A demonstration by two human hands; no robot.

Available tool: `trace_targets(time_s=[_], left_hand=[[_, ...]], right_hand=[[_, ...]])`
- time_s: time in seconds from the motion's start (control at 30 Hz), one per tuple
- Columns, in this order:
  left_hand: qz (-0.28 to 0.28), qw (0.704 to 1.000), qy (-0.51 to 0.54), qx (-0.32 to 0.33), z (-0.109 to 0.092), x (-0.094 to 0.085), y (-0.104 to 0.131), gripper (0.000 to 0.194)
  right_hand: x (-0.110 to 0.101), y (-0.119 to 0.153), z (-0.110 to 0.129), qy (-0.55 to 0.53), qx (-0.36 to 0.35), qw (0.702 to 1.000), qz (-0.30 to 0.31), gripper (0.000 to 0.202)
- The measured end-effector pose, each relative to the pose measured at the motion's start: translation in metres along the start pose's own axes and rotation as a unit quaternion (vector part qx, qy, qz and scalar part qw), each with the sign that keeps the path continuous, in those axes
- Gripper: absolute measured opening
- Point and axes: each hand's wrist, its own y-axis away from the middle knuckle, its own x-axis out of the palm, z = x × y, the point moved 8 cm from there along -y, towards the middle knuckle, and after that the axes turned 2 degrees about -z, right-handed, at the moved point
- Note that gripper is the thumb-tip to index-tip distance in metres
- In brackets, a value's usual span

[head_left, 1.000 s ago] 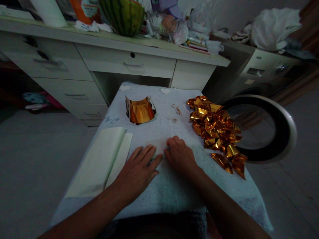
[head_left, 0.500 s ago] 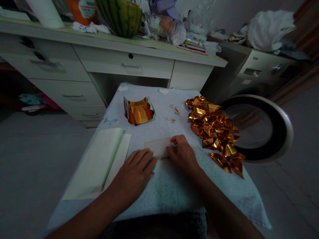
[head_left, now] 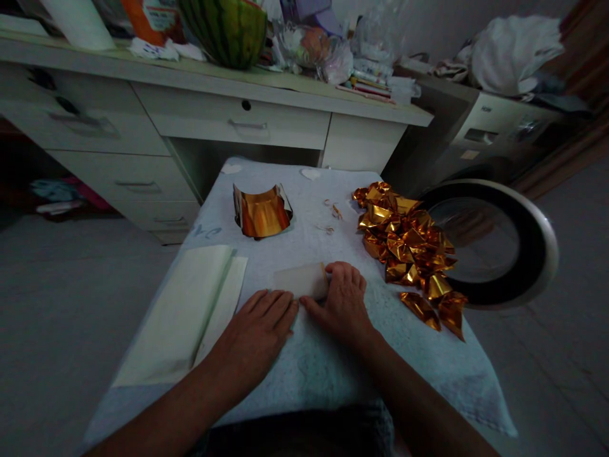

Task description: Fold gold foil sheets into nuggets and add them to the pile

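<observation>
A small piece of thin whitish paper (head_left: pixel 299 280) lies in the middle of the cloth-covered table, curved up like a roll. My right hand (head_left: pixel 340 301) grips its right end, fingers over the far edge and thumb at the near edge. Flat on the cloth, my left hand (head_left: pixel 266 317) has its fingers stretched out, the fingertips at the paper's near left edge. To the left lies a stack of pale paper sheets (head_left: pixel 178 311). Beyond my hands stands a curled stack of shiny gold foil (head_left: pixel 262 214).
Crumpled gold foil pieces (head_left: pixel 404 238) are heaped along the table's right side. Small twisted ties (head_left: pixel 335 212) lie near the far middle. A washing machine's open round door (head_left: pixel 528 247) juts out at the right. A drawer desk (head_left: pixel 266 130) with a watermelon (head_left: pixel 226 32) stands behind.
The paper has gone from lying flatter to a rounded, rolled shape. My right thumb has moved left and nearer along its near edge. My left hand stays almost in place.
</observation>
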Motion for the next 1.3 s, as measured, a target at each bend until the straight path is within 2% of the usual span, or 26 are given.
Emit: trace_targets(time_s=[0.23,0.43,0.53,0.63,0.7,0.73,0.8,0.87,0.93,0.97,1.03,1.17,1.3], left_hand=[[-0.010,0.999,0.024,-0.021,0.002,0.000,0.002,0.034],[-0.035,0.992,0.104,-0.063,0.010,-0.004,0.006,0.036],[-0.073,0.973,0.172,-0.134,0.023,-0.011,0.007,0.052],[-0.115,0.935,0.247,-0.228,0.041,-0.015,0.007,0.075],[-0.121,0.902,0.305,-0.281,0.049,-0.013,0.005,0.086],[-0.119,0.884,0.337,-0.303,0.052,-0.011,0.003,0.088],[-0.107,0.846,0.396,-0.341,0.056,-0.009,-0.001,0.085],[-0.087,0.806,0.451,-0.372,0.059,-0.007,-0.005,0.072],[-0.078,0.785,0.491,-0.371,0.057,-0.009,-0.011,0.049],[-0.079,0.775,0.511,-0.364,0.057,-0.011,-0.014,0.037],[-0.096,0.751,0.549,-0.355,0.056,-0.013,-0.018,0.025],[-0.133,0.699,0.596,-0.372,0.058,-0.011,-0.018,0.025],[-0.167,0.651,0.620,-0.406,0.062,-0.008,-0.014,0.026]], right_hand=[[-0.006,-0.004,-0.018,-0.067,0.085,0.994,0.026,0.032],[-0.007,-0.006,-0.019,-0.139,0.066,0.986,0.068,0.009],[-0.012,-0.009,-0.019,-0.203,0.041,0.976,0.060,0.010],[-0.014,-0.010,-0.019,-0.284,0.029,0.957,0.058,0.013],[-0.010,-0.008,-0.022,-0.366,0.056,0.926,0.070,0.016],[-0.006,-0.007,-0.024,-0.417,0.081,0.902,0.083,0.018],[0.006,-0.002,-0.025,-0.517,0.137,0.836,0.123,0.023],[0.013,0.003,-0.023,-0.583,0.172,0.780,0.150,0.028],[0.014,0.004,-0.023,-0.611,0.185,0.755,0.151,0.031],[0.014,0.004,-0.023,-0.615,0.187,0.752,0.145,0.032],[0.012,0.003,-0.023,-0.612,0.184,0.757,0.139,0.032],[0.006,0.001,-0.020,-0.598,0.147,0.777,0.133,0.031],[-0.001,0.001,-0.015,-0.592,0.107,0.786,0.141,0.053]])
